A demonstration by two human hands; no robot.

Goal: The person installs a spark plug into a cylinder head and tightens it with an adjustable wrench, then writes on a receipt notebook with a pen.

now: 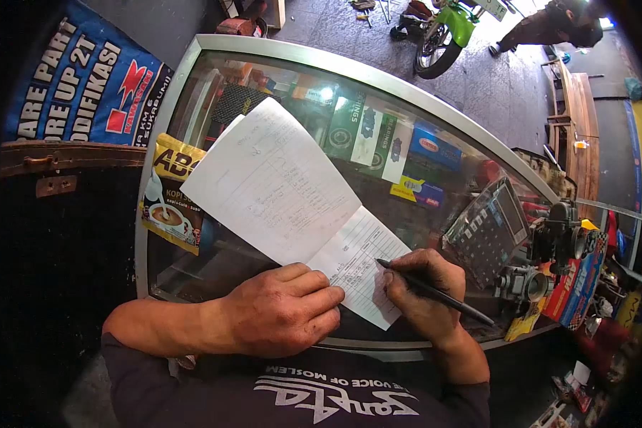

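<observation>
A receipt book (264, 178) lies opened on a glass display case, its written upper leaf folded back toward the far side. Its lower page is a ruled form (364, 267) with some handwriting. My right hand (429, 292) is closed around a black pen (442, 294), the tip touching or just over that form. At the book's near left edge, my left hand (285, 310) has its fingers curled and pressed on the paper, holding it down. Its fingertips are partly hidden. A coffee sachet (170, 200) lies to the left, beside the book.
The glass case (292, 48) holds boxed parts, including bearings boxes (367, 135). A calculator (488, 232) and carburetors (528, 284) sit at the right. Beyond are a green motorcycle (453, 28), a person (560, 28) and a wooden bench (581, 121). A blue banner (85, 78) hangs left.
</observation>
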